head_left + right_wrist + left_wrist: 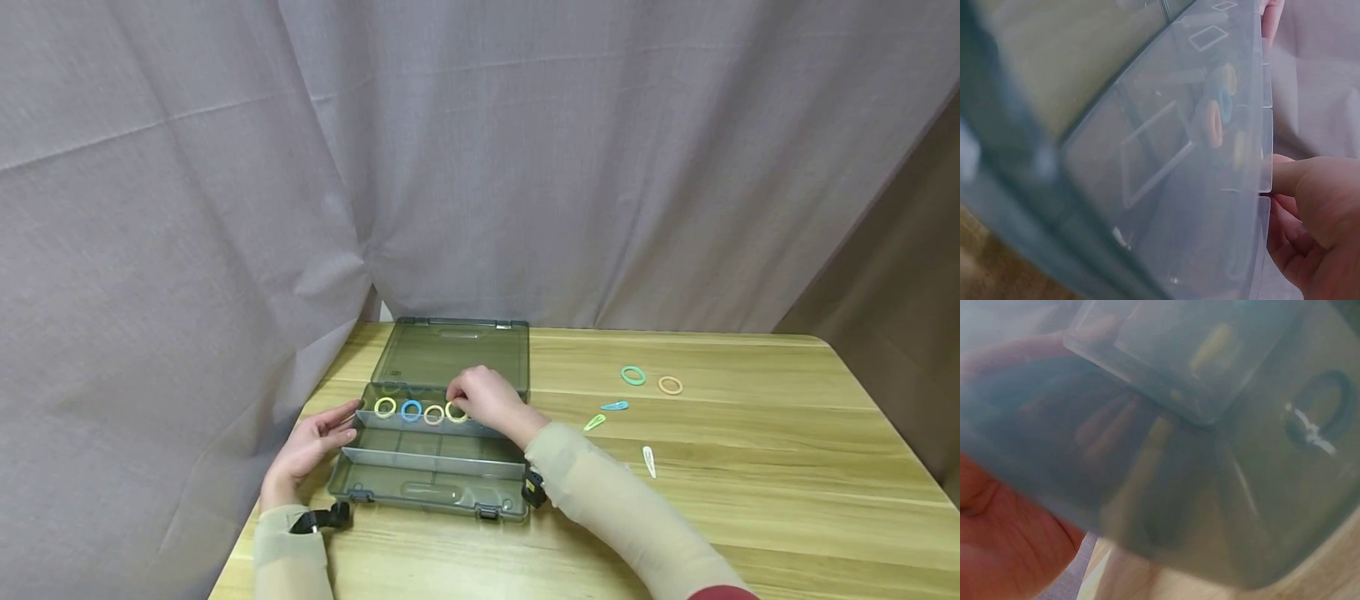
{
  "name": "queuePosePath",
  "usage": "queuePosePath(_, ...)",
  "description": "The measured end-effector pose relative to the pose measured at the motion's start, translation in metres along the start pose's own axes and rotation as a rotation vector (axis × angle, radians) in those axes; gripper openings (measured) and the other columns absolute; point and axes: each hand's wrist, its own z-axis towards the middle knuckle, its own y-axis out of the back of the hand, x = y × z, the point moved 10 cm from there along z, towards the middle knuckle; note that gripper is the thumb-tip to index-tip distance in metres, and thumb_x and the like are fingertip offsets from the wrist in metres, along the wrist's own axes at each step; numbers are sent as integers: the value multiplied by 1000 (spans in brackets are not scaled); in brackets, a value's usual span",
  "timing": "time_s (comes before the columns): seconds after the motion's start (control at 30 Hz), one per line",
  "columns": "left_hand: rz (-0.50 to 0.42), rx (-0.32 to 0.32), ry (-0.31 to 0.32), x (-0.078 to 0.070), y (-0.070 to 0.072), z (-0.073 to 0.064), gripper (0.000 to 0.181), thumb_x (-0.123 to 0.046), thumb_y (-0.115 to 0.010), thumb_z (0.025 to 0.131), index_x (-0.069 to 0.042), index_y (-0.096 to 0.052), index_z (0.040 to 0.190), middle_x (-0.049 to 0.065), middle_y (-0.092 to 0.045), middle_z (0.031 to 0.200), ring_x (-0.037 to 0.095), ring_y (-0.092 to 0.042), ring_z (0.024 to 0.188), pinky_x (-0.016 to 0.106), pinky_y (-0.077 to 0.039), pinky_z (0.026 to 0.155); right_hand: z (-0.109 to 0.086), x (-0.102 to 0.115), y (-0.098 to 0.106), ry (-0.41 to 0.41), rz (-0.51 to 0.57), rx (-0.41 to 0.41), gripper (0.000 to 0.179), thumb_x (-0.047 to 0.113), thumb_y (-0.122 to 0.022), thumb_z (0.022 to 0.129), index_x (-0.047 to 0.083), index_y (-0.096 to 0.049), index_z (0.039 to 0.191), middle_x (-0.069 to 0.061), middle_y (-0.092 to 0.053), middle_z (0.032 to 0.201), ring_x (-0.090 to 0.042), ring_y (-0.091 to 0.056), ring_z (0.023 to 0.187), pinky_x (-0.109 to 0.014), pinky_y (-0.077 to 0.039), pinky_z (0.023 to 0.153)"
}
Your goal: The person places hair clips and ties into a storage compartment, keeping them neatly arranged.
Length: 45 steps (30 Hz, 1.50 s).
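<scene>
The compartmented box (420, 503) is sitting on the worktop (735, 433), its long axis running left to right, its clasps facing the person, its lid (453, 354) lying back toward the curtain (480, 192). The left hand (306, 450) is touching the left end, thumb and fingers loosely spread. The right hand (491, 400) is bending its fingers beside the right-hand yellow ring (456, 420); I can't tell whether it's gripping anything. A peach ring (434, 423), a blue ring (403, 409) and another yellow ring (386, 417) are extending that row leftward along the rear compartment.

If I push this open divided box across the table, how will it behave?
The divided box would probably slide rather than tip, being low and wide. Its straight-sided, see-through body looks like plastic, so it's likely light and fairly stiff.
</scene>
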Motion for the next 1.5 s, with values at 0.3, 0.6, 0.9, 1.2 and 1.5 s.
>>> queuePosePath(0.3, -55, 18, 6, 3, -2, -1, 61, 1, -67, 102, 11, -43, 157, 26, -39, 163, 47, -40, 148, 15, -43, 106, -2, -2, -4, -10, 19, 19, 11, 6, -78, 98, 15, -85, 101, 2, -81, 98, -14, -75, 91, -34, -62, 84)
queuePosePath(0.6, -25, 11, 5, 2, -1, -3, 61, 1, -68, 102, 9, -44, 157, 25, -40, 163, 47, -41, 147, 15, -43, 105, -4, -3, -6, -3, 49, 25, 13, 5, -78, 97, 14, -85, 104, -1, -82, 100, -14, -76, 92, -33, -62, 85)
queuePosePath(0.9, -34, 13, 13, 4, -1, -3, 61, 1, -67, 102, 9, -43, 158, 25, -40, 164, 46, -40, 147, 15, -44, 104, -3, -4, -6, 5, 55, 30, 13, 4, -78, 96, 13, -84, 103, 0, -82, 100, -14, -76, 92, -33, -62, 86)
queuePosePath(1.2, -23, 11, -2, 0, -1, -1, 60, 0, -68, 102, 10, -43, 157, 26, -40, 163, 44, -42, 146, 15, -45, 104, -2, -7, -6, -19, 66, 52, 12, 6, -77, 98, 14, -84, 105, 2, -81, 101, -13, -75, 93, -33, -61, 85)
queuePosePath(1.5, -43, 19, -12, -4, -2, -1, 60, 2, -67, 102, 12, -42, 156, 28, -39, 162, 48, -41, 146, 15, -45, 104, -4, -6, -2, -30, 126, 70, 10, 8, -77, 99, 10, -84, 106, 0, -81, 101, -14, -75, 91, -34, -61, 85)
